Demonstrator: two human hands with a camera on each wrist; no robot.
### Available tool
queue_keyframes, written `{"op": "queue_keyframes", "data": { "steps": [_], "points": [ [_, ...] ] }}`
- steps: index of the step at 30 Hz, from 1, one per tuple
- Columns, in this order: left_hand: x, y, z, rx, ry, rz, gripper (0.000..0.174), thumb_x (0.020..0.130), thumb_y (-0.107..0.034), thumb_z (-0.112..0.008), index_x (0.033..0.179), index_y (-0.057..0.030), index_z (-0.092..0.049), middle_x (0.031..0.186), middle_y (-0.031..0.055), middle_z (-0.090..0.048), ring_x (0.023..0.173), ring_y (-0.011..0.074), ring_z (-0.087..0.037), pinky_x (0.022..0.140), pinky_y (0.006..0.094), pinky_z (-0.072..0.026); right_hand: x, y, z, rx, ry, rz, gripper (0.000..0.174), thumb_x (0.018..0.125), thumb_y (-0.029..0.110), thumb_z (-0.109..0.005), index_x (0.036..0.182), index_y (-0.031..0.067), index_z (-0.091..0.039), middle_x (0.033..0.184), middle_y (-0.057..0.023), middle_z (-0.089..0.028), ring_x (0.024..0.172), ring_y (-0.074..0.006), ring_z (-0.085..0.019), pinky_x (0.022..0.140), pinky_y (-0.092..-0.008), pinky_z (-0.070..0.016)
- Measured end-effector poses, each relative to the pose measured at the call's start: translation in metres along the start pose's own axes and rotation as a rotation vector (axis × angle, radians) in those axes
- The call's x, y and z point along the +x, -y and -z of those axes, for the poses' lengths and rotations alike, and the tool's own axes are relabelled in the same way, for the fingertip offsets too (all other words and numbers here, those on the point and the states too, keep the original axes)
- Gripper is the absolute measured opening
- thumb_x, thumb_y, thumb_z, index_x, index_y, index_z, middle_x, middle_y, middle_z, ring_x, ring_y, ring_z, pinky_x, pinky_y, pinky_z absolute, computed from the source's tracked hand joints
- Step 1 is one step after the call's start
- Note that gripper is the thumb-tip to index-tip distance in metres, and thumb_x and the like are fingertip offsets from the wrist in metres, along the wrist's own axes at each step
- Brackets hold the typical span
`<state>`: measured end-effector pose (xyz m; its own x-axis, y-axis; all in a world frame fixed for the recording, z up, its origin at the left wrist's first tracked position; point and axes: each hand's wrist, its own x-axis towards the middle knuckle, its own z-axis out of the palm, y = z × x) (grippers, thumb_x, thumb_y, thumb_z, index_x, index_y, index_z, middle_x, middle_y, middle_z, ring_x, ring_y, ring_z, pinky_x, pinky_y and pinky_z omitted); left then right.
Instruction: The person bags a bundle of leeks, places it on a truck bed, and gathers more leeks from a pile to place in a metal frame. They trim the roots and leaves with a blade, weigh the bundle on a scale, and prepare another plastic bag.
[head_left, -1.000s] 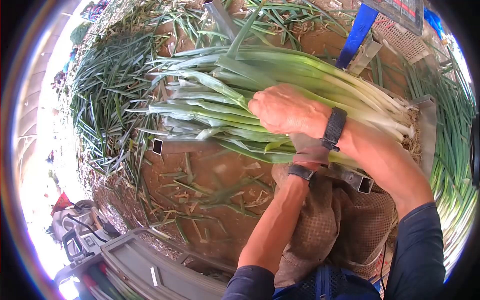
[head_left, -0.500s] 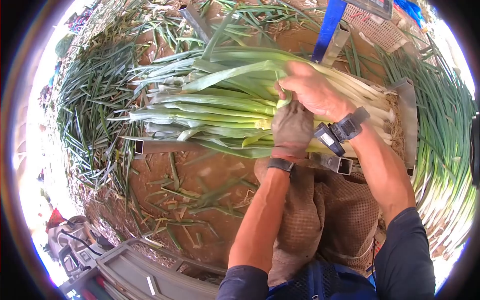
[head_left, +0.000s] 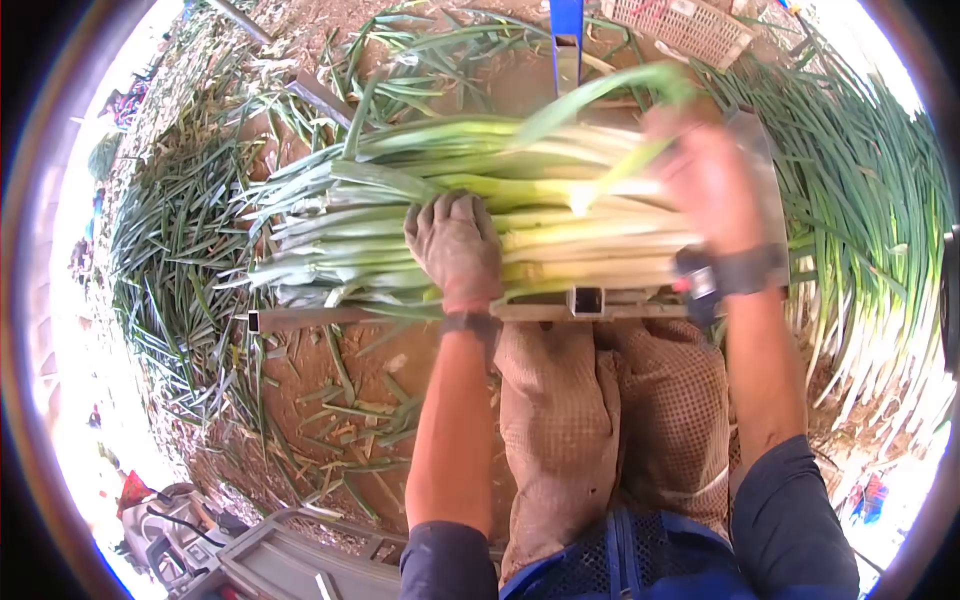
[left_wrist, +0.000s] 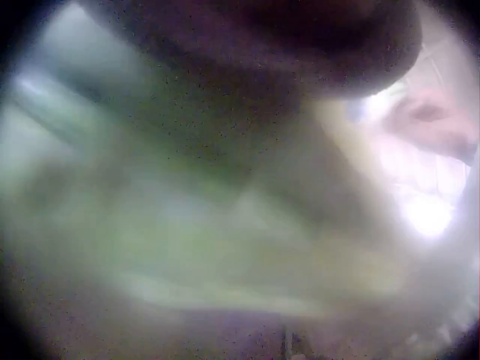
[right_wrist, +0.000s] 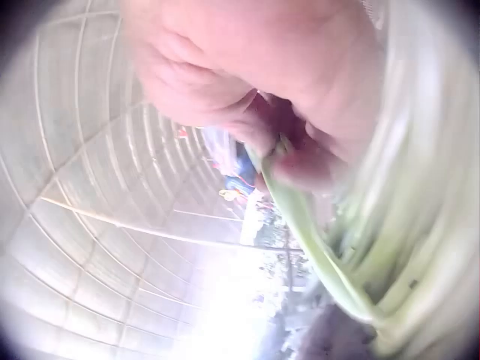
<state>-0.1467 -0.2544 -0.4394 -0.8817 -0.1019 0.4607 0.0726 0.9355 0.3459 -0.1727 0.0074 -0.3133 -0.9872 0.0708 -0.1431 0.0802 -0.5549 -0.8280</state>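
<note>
A thick layer of long green onions [head_left: 590, 235] lies across a metal frame, leaves left and pale stems right. My gloved left hand [head_left: 455, 245] grips green stalks mid-layer, its fingers curled over them. My bare right hand [head_left: 705, 185], blurred, is raised over the pale stems and pinches a long green leaf [head_left: 600, 95] that arches leftward. In the right wrist view the right hand [right_wrist: 262, 75] pinches the leaf strip [right_wrist: 307, 232], which runs down to a stalk by the dark glove [right_wrist: 334, 334]. The left wrist view is mostly blurred green.
Cut leaves [head_left: 190, 230] are heaped at the left, with scraps on the brown ground [head_left: 390, 380]. More green onions [head_left: 860, 220] lie at the right. A blue post [head_left: 567, 25] and a pale crate [head_left: 685, 28] stand beyond the frame. A grey cart [head_left: 280, 565] is at lower left.
My hands have come apart: the left moved left along the stalks, the right moved right with a leaf strip. The head view has shifted, so the crate and post appear further left.
</note>
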Motion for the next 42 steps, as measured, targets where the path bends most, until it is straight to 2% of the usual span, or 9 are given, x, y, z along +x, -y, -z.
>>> {"op": "queue_keyframes", "data": {
  "steps": [1,4,11,16,22,25,29,38,42],
  "points": [
    [-0.006,0.001,0.002,0.047,0.021,0.007,0.024,0.096,-0.030,-0.057,0.098,-0.0143,-0.075,0.112,0.0037,-0.073,0.114,0.0271,-0.061,0.115,0.0438,-0.0325,0.018,0.032,0.045,0.162,0.315,0.042,0.019,0.098,0.007,-0.061,0.117,0.0028,-0.062,0.102,-0.0072,-0.067,0.094,-0.0148,-0.065,0.087,-0.0292,-0.0537],
    [0.001,-0.010,0.004,0.148,0.043,-0.004,0.019,0.095,-0.027,-0.060,0.095,-0.0126,-0.072,0.109,0.0042,-0.072,0.114,0.0242,-0.061,0.115,0.0445,-0.0337,-0.015,0.091,-0.003,0.036,0.257,0.330,0.012,0.098,0.012,-0.060,0.107,0.0043,-0.063,0.101,-0.0074,-0.066,0.097,-0.0189,-0.065,0.088,-0.0320,-0.0525],
    [-0.002,0.009,-0.005,0.102,0.148,-0.016,0.028,0.096,-0.035,-0.063,0.106,-0.0137,-0.077,0.122,0.0025,-0.073,0.123,0.0277,-0.058,0.115,0.0453,-0.0335,-0.178,-0.045,-0.155,-0.744,1.201,0.455,0.016,0.090,0.020,-0.064,0.083,0.0059,-0.061,0.082,-0.0123,-0.064,0.083,-0.0282,-0.066,0.079,-0.0428,-0.0528],
    [-0.008,-0.008,-0.002,0.086,0.113,-0.176,0.024,0.094,-0.031,-0.064,0.096,-0.0106,-0.078,0.106,0.0097,-0.075,0.106,0.0333,-0.064,0.104,0.0456,-0.0424,-0.087,0.003,-0.007,-1.136,0.503,0.567,0.016,0.081,0.018,-0.069,0.077,0.0029,-0.067,0.069,-0.0168,-0.062,0.066,-0.0384,-0.065,0.068,-0.0483,-0.0546],
    [-0.007,-0.009,-0.014,0.141,0.140,-0.189,0.025,0.094,-0.031,-0.065,0.096,-0.0096,-0.078,0.097,0.0117,-0.075,0.099,0.0349,-0.066,0.097,0.0459,-0.0477,-0.054,-0.072,0.145,-1.778,0.005,0.545,0.040,0.089,0.041,-0.071,0.105,0.0041,-0.070,0.110,-0.0164,-0.066,0.113,-0.0342,-0.059,0.098,-0.0505,-0.0413],
    [-0.001,-0.019,-0.021,0.061,0.138,-0.103,0.024,0.093,-0.033,-0.066,0.094,-0.0124,-0.077,0.095,0.0111,-0.075,0.086,0.0347,-0.069,0.080,0.0487,-0.0532,-0.066,-0.060,0.140,-1.784,0.212,0.164,0.050,0.092,0.048,-0.066,0.114,0.0031,-0.067,0.111,-0.0145,-0.065,0.112,-0.0328,-0.057,0.101,-0.0521,-0.0384],
    [-0.006,-0.025,-0.037,0.249,0.127,-0.096,0.040,0.097,-0.045,-0.056,0.114,-0.0134,-0.073,0.115,0.0100,-0.071,0.112,0.0321,-0.062,0.098,0.0493,-0.0458,-0.059,-0.098,0.154,-1.790,-0.085,0.604,0.050,0.089,0.046,-0.066,0.111,0.0012,-0.070,0.099,-0.0113,-0.063,0.097,-0.0293,-0.055,0.093,-0.0507,-0.0358],
    [0.003,-0.013,-0.037,0.246,0.213,-0.094,0.046,0.103,-0.049,-0.053,0.120,-0.0101,-0.070,0.117,0.0124,-0.071,0.107,0.0365,-0.064,0.094,0.0489,-0.0469,-0.138,-0.035,0.152,-1.302,0.172,0.485,0.035,0.093,0.027,-0.068,0.117,0.0022,-0.066,0.126,-0.0165,-0.060,0.122,-0.0312,-0.056,0.104,-0.0457,-0.0455],
    [0.004,0.005,-0.045,0.232,0.189,-0.093,0.048,0.104,-0.049,-0.051,0.122,-0.0091,-0.069,0.119,0.0150,-0.070,0.109,0.0377,-0.063,0.093,0.0497,-0.0466,-0.225,0.018,0.249,-1.146,-0.044,0.559,0.009,0.091,0.015,-0.066,0.097,0.0077,-0.067,0.100,-0.0108,-0.066,0.093,-0.0299,-0.067,0.080,-0.0401,-0.0570]
  ]
}}
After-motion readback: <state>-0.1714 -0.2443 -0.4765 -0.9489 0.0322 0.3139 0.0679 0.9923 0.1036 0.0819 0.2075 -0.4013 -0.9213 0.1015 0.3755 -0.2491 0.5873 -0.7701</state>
